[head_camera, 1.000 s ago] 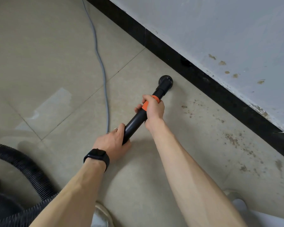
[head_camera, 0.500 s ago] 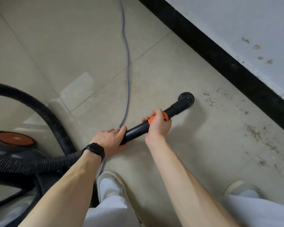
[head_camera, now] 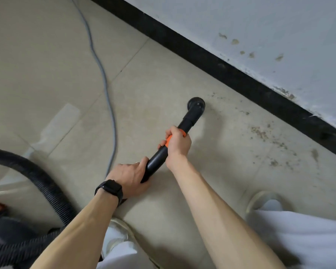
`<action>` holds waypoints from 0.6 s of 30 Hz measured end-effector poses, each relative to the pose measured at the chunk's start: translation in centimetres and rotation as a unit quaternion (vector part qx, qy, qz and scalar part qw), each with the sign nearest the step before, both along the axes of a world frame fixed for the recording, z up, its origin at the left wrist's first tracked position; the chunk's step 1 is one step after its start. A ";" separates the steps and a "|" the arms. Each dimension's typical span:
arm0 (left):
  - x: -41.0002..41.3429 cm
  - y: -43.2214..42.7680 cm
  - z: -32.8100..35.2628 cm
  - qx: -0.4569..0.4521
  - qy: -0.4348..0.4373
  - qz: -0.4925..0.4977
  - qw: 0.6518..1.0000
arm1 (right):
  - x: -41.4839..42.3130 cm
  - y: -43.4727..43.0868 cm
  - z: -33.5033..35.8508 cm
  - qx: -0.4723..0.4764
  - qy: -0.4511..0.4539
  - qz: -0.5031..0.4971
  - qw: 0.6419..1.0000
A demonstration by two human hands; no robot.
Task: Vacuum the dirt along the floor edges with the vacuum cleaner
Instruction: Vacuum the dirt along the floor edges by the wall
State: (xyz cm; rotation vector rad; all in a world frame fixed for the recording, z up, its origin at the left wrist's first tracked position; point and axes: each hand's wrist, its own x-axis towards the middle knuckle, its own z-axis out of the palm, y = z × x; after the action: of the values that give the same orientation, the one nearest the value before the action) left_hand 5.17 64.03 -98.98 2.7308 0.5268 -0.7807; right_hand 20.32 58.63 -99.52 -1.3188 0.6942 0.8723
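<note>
- Down at my left, the ribbed hose (head_camera: 37, 179) loops back to the vacuum body (head_camera: 0, 216); a hard pull might drag it into my foot.
- My left hand (head_camera: 131, 176) is wrapped around the rear of the black wand (head_camera: 157, 158).
- My right hand (head_camera: 177, 142) is closed over the orange collar (head_camera: 169, 140).
- The round nozzle (head_camera: 196, 104) sits on the tile, short of the skirting (head_camera: 221, 70); sweeping too wide could scatter the dirt (head_camera: 260, 133) instead of lifting it.
- Beige tiled floor (head_camera: 47, 55), grey cable (head_camera: 105, 84), stained white wall (head_camera: 279, 35).
</note>
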 end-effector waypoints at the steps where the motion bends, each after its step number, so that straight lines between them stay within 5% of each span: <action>1: 0.1 0.3 0.1 0.006 -0.005 0.012 1.000 | 0.3 0.6 0.1 0.005 -0.002 0.012 1.000; 18: 7.6 0.7 -0.7 0.018 -0.021 0.002 1.000 | 6.7 0.1 -0.4 0.000 -0.031 -0.059 0.998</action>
State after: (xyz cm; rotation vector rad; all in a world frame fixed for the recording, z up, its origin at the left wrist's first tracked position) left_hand 12.80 64.71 -99.72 2.7715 0.5427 -0.7184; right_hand 26.98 58.72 -99.95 -1.2864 0.7167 0.7323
